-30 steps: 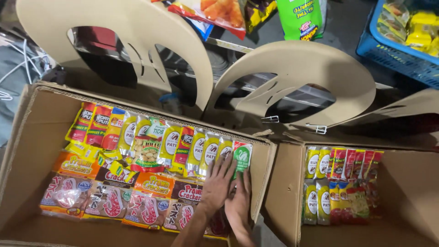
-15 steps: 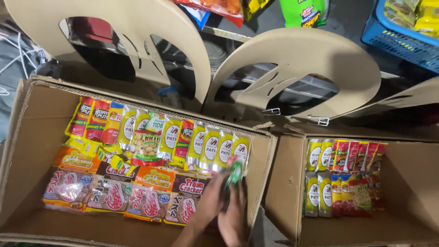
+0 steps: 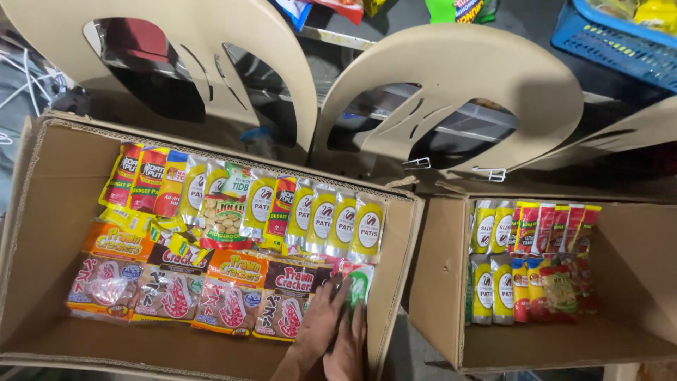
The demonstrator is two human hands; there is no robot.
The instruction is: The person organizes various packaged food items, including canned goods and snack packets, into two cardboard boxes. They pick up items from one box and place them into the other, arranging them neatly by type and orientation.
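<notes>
Both my hands reach into the front right corner of a large open cardboard box [image 3: 42, 212]. My left hand [image 3: 319, 328] lies over the prawn cracker packs [image 3: 278, 296], its fingertips on the left edge of a green and white packet [image 3: 361, 281]. My right hand [image 3: 349, 349] sits just beside it, fingers against the packet's lower edge. The packet stands against the box's right wall, below a row of yellow sauce sachets [image 3: 331, 222]. Most of both palms is cut off by the frame's bottom edge.
A second cardboard box [image 3: 635, 282] on the right holds yellow and red sachets [image 3: 529, 261]. Two beige plastic chair backs [image 3: 451, 85] stand behind the boxes. A blue plastic crate [image 3: 620, 42] sits at the top right. Cables lie at the far left.
The green and white packet has come down from the sachet row to the box's front right corner, my hands moving with it. The view has shifted slightly.
</notes>
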